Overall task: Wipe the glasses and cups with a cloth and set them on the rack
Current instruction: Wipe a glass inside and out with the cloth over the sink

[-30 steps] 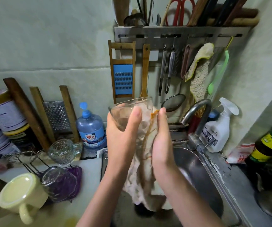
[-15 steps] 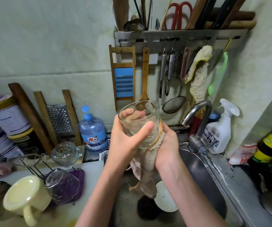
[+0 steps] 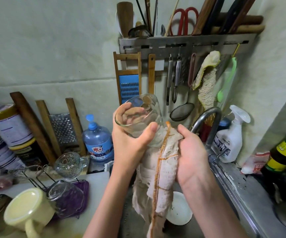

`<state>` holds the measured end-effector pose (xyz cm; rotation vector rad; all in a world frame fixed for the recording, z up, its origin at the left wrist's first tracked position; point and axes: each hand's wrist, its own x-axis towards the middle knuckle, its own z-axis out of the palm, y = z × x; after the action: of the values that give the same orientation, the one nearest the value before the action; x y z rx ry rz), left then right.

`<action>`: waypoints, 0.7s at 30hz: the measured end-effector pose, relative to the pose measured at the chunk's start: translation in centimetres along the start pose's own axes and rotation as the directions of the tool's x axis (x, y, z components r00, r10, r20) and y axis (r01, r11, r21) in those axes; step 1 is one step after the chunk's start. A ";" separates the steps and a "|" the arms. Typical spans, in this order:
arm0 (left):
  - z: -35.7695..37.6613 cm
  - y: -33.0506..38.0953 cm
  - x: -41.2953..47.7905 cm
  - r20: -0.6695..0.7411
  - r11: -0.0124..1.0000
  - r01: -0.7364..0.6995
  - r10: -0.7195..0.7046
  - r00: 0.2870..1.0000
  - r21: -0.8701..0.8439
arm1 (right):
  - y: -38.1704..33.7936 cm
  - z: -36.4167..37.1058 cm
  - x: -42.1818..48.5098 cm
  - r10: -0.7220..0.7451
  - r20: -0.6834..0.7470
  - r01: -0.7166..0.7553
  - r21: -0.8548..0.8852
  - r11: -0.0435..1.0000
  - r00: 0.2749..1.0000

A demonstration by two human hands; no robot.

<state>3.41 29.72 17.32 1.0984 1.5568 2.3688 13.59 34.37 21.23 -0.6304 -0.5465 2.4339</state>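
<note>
Wiping a clear tumbler just left of the faucet

Head view: a clear glass tumbler (image 3: 138, 115) is held up in the air just left of the faucet (image 3: 207, 117), tilted, with its open mouth turned up and to the left. The left hand (image 3: 130, 145) wraps it: the thumb lies across the near wall, and the curled fingers show through the glass on the far side. The tumbler's lower end sits in a pale cloth (image 3: 159, 169) with an orange stitched edge. The right hand (image 3: 192, 152), between the tumbler and the faucet, grips that cloth, fingers curled round its upper fold, and the rest hangs down below the faucet. A white dish (image 3: 180, 210) lies below the faucet, under the hanging cloth.

Well left of the faucet and lower, a wire rack (image 3: 35, 172) stands partly over a purple tray (image 3: 83, 191). On the rack a patterned glass cup (image 3: 68, 163) with a handle lies tipped, and a second glass (image 3: 65, 194) sits mouth-down. A cream mug (image 3: 23, 213) lies tipped at the rack's near end. A white spray bottle (image 3: 230, 140) stands just right of the faucet.
</note>
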 end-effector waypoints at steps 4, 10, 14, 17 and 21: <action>0.7 0.5 -1.4 0.021 1.000 -0.005 0.005 1.000 0.006 | 1.0 -0.5 1.3 0.026 -0.026 -0.027 -0.013 1.000 0.999; 1.0 -0.2 -2.5 -0.006 1.000 -0.024 0.024 1.000 0.007 | 2.1 -0.8 2.1 0.029 -0.027 -0.028 0.039 0.999 0.999; -0.1 -0.7 -2.3 0.011 0.986 -0.056 0.055 0.998 0.155 | 1.5 -1.0 1.2 0.001 -0.170 -0.011 -0.059 0.998 0.985; -1.0 -1.0 -2.1 0.015 0.973 -0.047 0.044 0.999 0.227 | 1.2 -1.5 -0.1 0.031 -0.129 -0.042 -0.086 0.995 0.991; -1.6 -0.7 -2.8 0.028 0.953 -0.052 0.046 0.999 0.298 | 2.0 -2.0 0.3 0.077 -0.087 -0.086 -0.100 0.991 0.993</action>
<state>4.27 27.58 14.97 1.2240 1.9498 2.1914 13.62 33.53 18.54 -0.8085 -0.6270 2.4547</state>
